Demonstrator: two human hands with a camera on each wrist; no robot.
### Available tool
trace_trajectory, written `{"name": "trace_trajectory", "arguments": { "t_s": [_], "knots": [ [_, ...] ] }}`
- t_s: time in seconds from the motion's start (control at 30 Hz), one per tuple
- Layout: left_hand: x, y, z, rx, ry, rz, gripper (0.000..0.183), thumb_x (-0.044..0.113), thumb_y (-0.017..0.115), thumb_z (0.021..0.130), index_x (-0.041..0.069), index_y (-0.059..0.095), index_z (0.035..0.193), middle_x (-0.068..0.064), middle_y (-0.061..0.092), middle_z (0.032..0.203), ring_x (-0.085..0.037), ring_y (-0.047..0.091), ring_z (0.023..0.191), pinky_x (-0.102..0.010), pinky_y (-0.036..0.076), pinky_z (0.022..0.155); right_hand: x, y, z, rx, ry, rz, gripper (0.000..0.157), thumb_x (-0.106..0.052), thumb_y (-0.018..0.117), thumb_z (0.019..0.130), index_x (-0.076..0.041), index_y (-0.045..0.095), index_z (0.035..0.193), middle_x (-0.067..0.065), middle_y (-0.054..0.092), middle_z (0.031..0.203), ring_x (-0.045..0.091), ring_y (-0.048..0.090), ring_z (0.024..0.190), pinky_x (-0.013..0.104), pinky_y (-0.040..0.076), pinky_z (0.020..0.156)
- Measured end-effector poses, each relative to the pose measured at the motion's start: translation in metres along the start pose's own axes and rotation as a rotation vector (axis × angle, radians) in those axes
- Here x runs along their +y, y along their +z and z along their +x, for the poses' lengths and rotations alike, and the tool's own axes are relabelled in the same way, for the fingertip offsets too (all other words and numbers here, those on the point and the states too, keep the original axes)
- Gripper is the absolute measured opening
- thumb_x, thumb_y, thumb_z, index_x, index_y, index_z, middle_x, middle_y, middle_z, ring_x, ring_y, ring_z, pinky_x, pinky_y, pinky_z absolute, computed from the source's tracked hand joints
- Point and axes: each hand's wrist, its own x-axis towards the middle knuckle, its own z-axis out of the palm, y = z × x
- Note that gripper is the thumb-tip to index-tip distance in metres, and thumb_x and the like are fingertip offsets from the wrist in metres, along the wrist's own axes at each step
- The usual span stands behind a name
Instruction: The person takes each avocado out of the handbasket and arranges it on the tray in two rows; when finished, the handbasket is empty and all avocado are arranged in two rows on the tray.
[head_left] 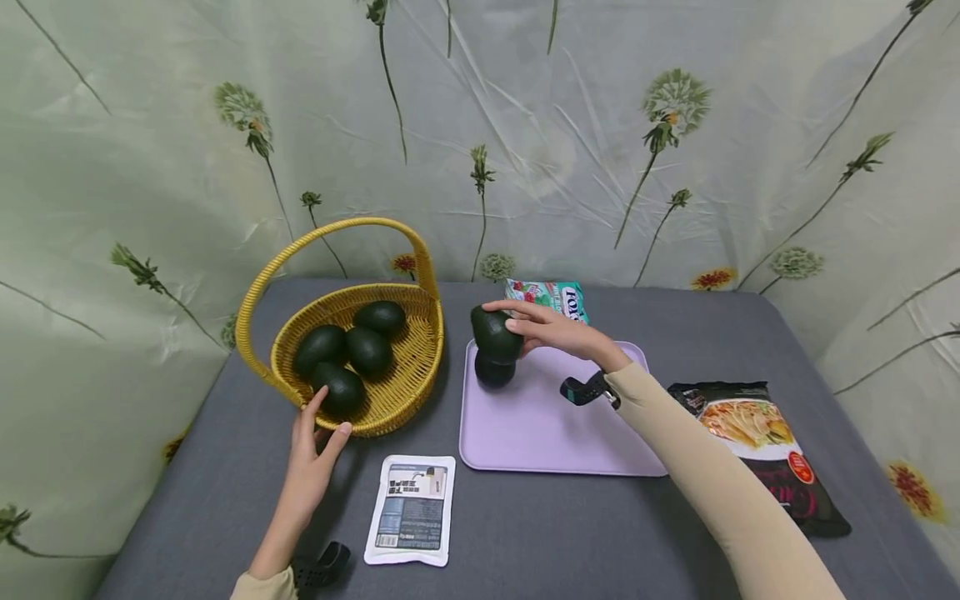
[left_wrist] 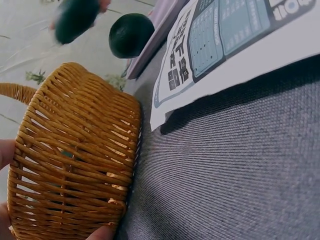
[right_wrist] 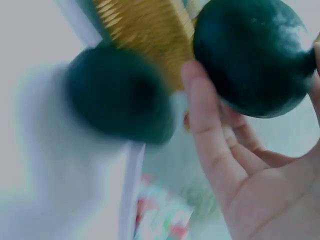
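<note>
Right hand (head_left: 551, 330) grips one avocado (head_left: 493, 335) up by the tray (head_left: 558, 437)'s left end, second avocado (head_left: 493, 374) below; left hand (head_left: 307, 458) grips basket (head_left: 422, 375) left of tray.

Filling the left side of the left wrist view, we see a wicker basket (left_wrist: 75, 160) with its handle (left_wrist: 17, 91) curving off. Of the left hand (left_wrist: 6, 152) we get only fingertips, touching the basket's rim and its outer side. Beside it on the grey surface (left_wrist: 235, 160) lies a white printed packet (left_wrist: 225, 50). Beyond, we find a dark avocado (left_wrist: 131, 35) by the lilac tray (left_wrist: 162, 22) and another avocado (left_wrist: 76, 19) — blurred, with bits of the right hand (left_wrist: 104, 5) at its edges.
</note>
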Motion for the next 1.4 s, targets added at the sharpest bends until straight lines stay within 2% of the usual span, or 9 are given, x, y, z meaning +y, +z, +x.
{"name": "trace_trajectory", "arguments": {
  "t_s": [0.13,0.27,0.37,0.5,0.63,0.77,1.03,1.23,1.4],
  "knots": [
    [0.001,-0.001,0.0,-0.005,-0.001,0.006,0.065,0.012,0.056,0.097,0.009,0.021,0.152,-0.026,0.016,0.148,-0.042,0.018,0.135,-0.062,0.022,0.101,0.018,-0.013,-0.032,0.116,0.081,-0.006,0.05,-0.023,0.051,0.1,-0.018,0.036,0.148,0.02,0.044,0.134,0.032,0.059,0.104,0.048,0.049,0.085],
    [0.001,-0.001,0.0,0.001,-0.005,0.012,0.066,0.012,0.057,0.097,0.009,0.021,0.152,-0.026,0.016,0.148,-0.041,0.02,0.134,-0.061,0.023,0.1,0.034,-0.017,-0.053,0.215,0.179,-0.049,0.054,-0.026,0.056,0.098,-0.02,0.034,0.147,0.024,0.04,0.133,0.03,0.055,0.107,0.042,0.051,0.083],
    [0.0,0.0,0.0,0.002,-0.004,0.013,0.066,0.012,0.057,0.097,0.009,0.021,0.152,-0.026,0.017,0.148,-0.041,0.021,0.133,-0.06,0.024,0.1,0.042,-0.016,-0.064,0.255,0.242,-0.071,0.056,-0.028,0.058,0.097,-0.018,0.032,0.146,0.027,0.04,0.129,0.032,0.06,0.1,0.042,0.052,0.081],
    [-0.001,0.001,0.0,0.003,0.001,0.011,0.066,0.012,0.057,0.097,0.008,0.022,0.152,-0.026,0.017,0.147,-0.041,0.021,0.133,-0.059,0.024,0.1,0.051,-0.013,-0.068,0.278,0.301,-0.088,0.058,-0.028,0.059,0.096,-0.016,0.031,0.145,0.027,0.05,0.116,0.034,0.067,0.079,0.041,0.053,0.077],
    [-0.001,0.001,-0.001,0.009,0.006,0.006,0.065,0.011,0.056,0.097,0.008,0.022,0.152,-0.026,0.017,0.147,-0.04,0.02,0.133,-0.059,0.024,0.1,0.054,-0.008,-0.066,0.3,0.317,-0.139,0.057,-0.029,0.057,0.097,-0.013,0.03,0.145,0.024,0.058,0.104,0.031,0.067,0.073,0.04,0.054,0.072],
    [-0.002,0.001,0.0,0.009,0.01,-0.001,0.065,0.01,0.057,0.096,0.008,0.022,0.152,-0.026,0.017,0.147,-0.04,0.021,0.133,-0.058,0.024,0.099,0.052,-0.006,-0.066,0.328,0.331,-0.181,0.056,-0.029,0.056,0.097,-0.012,0.03,0.145,0.024,0.061,0.1,0.032,0.067,0.071,0.042,0.054,0.072],
    [-0.003,0.001,0.0,0.014,0.012,0.001,0.066,0.01,0.057,0.096,0.008,0.022,0.152,-0.026,0.018,0.147,-0.04,0.021,0.133,-0.059,0.024,0.099,0.048,-0.006,-0.07,0.312,0.327,-0.248,0.059,-0.03,0.058,0.096,-0.012,0.031,0.145,0.028,0.057,0.112,0.032,0.064,0.074,0.044,0.051,0.073],
    [-0.002,0.001,0.0,0.009,0.003,0.0,0.066,0.011,0.057,0.096,0.009,0.022,0.152,-0.026,0.017,0.147,-0.04,0.021,0.133,-0.06,0.023,0.1,0.048,-0.007,-0.072,0.32,0.295,-0.243,0.057,-0.029,0.058,0.096,-0.012,0.034,0.145,0.032,0.048,0.124,0.032,0.064,0.078,0.043,0.052,0.073],
    [-0.002,0.001,-0.001,0.007,-0.001,0.0,0.066,0.012,0.057,0.096,0.009,0.021,0.152,-0.026,0.017,0.147,-0.041,0.021,0.132,-0.06,0.023,0.1,0.047,-0.01,-0.074,0.335,0.285,-0.257,0.056,-0.029,0.058,0.096,-0.012,0.036,0.144,0.033,0.043,0.127,0.031,0.062,0.079,0.043,0.052,0.073]
  ]
}}
